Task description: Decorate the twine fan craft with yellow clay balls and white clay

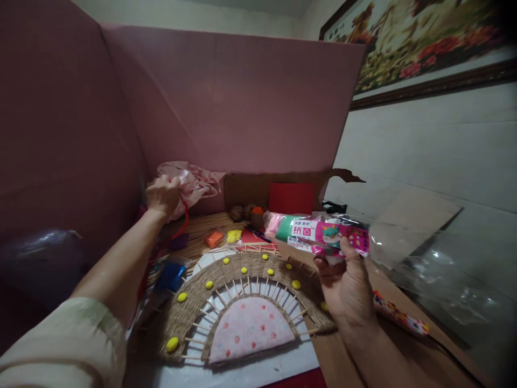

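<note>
1. Our right hand [346,288], partly closed, grips a printed packet [309,233] above its palm.
2. Our left hand [162,195] curls closed on a crumpled pink bag [198,182].
3. Between our hands, lower down, lies a woven fan [252,326] with yellow discs [209,284].

Here you are with one head-worn camera, facing forward and tipped down from the near side! Your right hand [347,285] comes in close to the lens on the right, your left hand [162,195] farther off on the left. The woven fan-shaped piece [226,277] lies close below, between them. Straight ahead you face the far pink panel [242,108], with the framed picture [436,54] slanting in at far right.
</note>
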`<state>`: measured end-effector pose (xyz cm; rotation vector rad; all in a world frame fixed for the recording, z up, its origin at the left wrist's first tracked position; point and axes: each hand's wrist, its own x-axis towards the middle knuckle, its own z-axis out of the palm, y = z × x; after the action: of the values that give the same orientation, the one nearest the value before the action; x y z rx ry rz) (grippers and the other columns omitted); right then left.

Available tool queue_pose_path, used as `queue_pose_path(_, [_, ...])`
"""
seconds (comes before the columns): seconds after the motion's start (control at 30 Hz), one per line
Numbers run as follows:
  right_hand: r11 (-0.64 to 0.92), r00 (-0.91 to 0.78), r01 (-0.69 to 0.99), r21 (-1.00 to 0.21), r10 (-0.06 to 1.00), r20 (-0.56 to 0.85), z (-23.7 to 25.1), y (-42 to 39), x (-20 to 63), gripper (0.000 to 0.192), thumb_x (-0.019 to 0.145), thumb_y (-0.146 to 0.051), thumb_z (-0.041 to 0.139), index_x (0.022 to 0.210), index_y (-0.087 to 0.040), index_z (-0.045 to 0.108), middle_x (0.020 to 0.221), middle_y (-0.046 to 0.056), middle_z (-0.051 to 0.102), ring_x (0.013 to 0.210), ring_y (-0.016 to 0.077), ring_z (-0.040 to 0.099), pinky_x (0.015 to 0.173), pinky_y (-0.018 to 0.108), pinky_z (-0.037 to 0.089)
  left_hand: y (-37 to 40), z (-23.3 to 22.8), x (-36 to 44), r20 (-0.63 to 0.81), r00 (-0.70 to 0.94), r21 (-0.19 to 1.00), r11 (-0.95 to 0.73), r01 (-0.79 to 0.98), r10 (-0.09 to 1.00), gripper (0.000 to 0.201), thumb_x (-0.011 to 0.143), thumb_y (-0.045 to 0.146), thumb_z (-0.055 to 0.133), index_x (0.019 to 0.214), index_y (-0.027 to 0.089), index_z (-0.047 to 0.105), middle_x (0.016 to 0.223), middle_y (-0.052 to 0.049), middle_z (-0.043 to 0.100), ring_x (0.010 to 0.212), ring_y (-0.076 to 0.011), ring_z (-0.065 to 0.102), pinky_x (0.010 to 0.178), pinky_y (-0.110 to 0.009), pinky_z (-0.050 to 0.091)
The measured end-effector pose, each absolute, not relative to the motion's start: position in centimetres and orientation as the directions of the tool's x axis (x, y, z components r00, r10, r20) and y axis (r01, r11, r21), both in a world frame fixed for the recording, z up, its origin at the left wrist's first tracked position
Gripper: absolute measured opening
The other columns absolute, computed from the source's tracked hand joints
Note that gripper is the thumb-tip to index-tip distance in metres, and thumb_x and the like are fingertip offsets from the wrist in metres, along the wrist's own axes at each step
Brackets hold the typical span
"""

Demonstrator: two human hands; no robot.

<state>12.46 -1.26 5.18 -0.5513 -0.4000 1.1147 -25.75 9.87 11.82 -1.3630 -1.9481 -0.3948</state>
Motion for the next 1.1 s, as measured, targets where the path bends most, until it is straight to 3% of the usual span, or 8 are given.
queue_pose_path(0.17, [0.347, 0.424, -0.738, -0.579, 0.906, 0.003, 5.6, -1.0, 13.2, 0.032, 0.061, -0.03, 0.077, 0.088, -0.019, 0.064, 0.073, -0.006, 0.068, 0.052, 0.0079, 0.06, 0.04, 0.016, 0.05, 9.8, 10.0, -24.2, 0.555, -0.095, -0.273, 0.289, 0.918, 0.826, 0.044, 0.09, 0.018, 0.021, 0.107, 0.012, 0.061, 0.104, -0.023, 0.057, 0.098, -0.035, 0.056, 0.07, -0.04, 0.042])
queue_pose_path(0.37, [0.391, 0.439, -0.741, -0.546, 0.897, 0.048, 5.7, -0.8, 13.9, 0.035, 0.063, -0.033, 0.077, 0.092, -0.021, 0.063, 0.075, -0.008, 0.067, 0.052, 0.0064, 0.059, 0.041, 0.016, 0.048, 10.1, 7.4, -22.4, 0.385, -0.118, -0.248, 0.225, 0.942, 0.916, 0.04, 0.085, 0.012, 0.031, 0.114, 0.011, 0.058, 0.103, -0.023, 0.062, 0.094, -0.032, 0.062, 0.07, -0.037, 0.045])
queue_pose_path(0.5, [0.407, 0.446, -0.749, -0.523, 0.893, 0.057, 5.7, -0.7, 14.2, 0.032, 0.065, -0.032, 0.076, 0.092, -0.02, 0.063, 0.076, -0.007, 0.067, 0.054, 0.0065, 0.06, 0.041, 0.016, 0.048, 10.1, 7.6, -22.7, 0.253, -0.131, -0.209, 0.186, 0.96, 0.959, 0.036, 0.08, 0.027, 0.049, 0.111, 0.016, 0.061, 0.105, -0.018, 0.067, 0.095, -0.0286, 0.064, 0.069, -0.03, 0.046])
queue_pose_path(0.63, [0.39, 0.437, -0.757, -0.524, 0.899, 0.036, 5.7, -0.8, 14.1, 0.027, 0.066, -0.029, 0.074, 0.089, -0.021, 0.064, 0.074, -0.008, 0.067, 0.053, 0.0067, 0.06, 0.041, 0.016, 0.048, 9.1, 10.3, -23.3, 0.2, -0.17, -0.155, 0.202, 0.967, 0.965, 0.044, 0.071, 0.05, 0.057, 0.106, 0.025, 0.065, 0.106, -0.009, 0.069, 0.094, -0.0247, 0.064, 0.068, -0.025, 0.045])
queue_pose_path(0.77, [0.374, 0.415, -0.759, -0.533, 0.909, 0.046, 5.8, -1.1, 13.8, 0.029, 0.066, -0.031, 0.074, 0.091, -0.02, 0.064, 0.075, -0.007, 0.068, 0.053, 0.0065, 0.06, 0.041, 0.016, 0.048, 6.8, 12.0, -23.3, 0.351, -0.3, -0.054, 0.339, 0.939, 0.887, 0.047, 0.078, 0.055, 0.044, 0.104, 0.023, 0.067, 0.104, -0.01, 0.069, 0.094, -0.0265, 0.063, 0.067, -0.029, 0.045])
queue_pose_path(0.93, [0.357, 0.392, -0.761, -0.542, 0.918, 0.054, 6.0, -1.4, 13.5, 0.031, 0.064, -0.032, 0.075, 0.09, -0.021, 0.063, 0.073, -0.008, 0.067, 0.051, 0.0063, 0.059, 0.04, 0.015, 0.047, 3.9, 10.0, -22.7, 0.079, -0.272, -0.002, 0.273, 0.962, 0.959, 0.04, 0.073, 0.054, 0.051, 0.074, 0.019, 0.071, 0.075, -0.007, 0.071, 0.075, -0.023, 0.066, 0.061, -0.026, 0.045])
queue_pose_path(1.1, [0.35, 0.374, -0.769, -0.535, 0.925, 0.067, 6.1, -1.5, 13.4, 0.031, 0.063, -0.031, 0.075, 0.09, -0.02, 0.063, 0.074, -0.008, 0.067, 0.05, 0.0068, 0.059, 0.039, 0.016, 0.047, 2.6, 6.5, -22.3, 0.089, -0.361, -0.04, 0.365, 0.93, 0.928, 0.045, 0.07, 0.052, 0.054, 0.092, 0.016, 0.069, 0.103, -0.017, 0.068, 0.098, -0.0344, 0.062, 0.073, -0.035, 0.047])
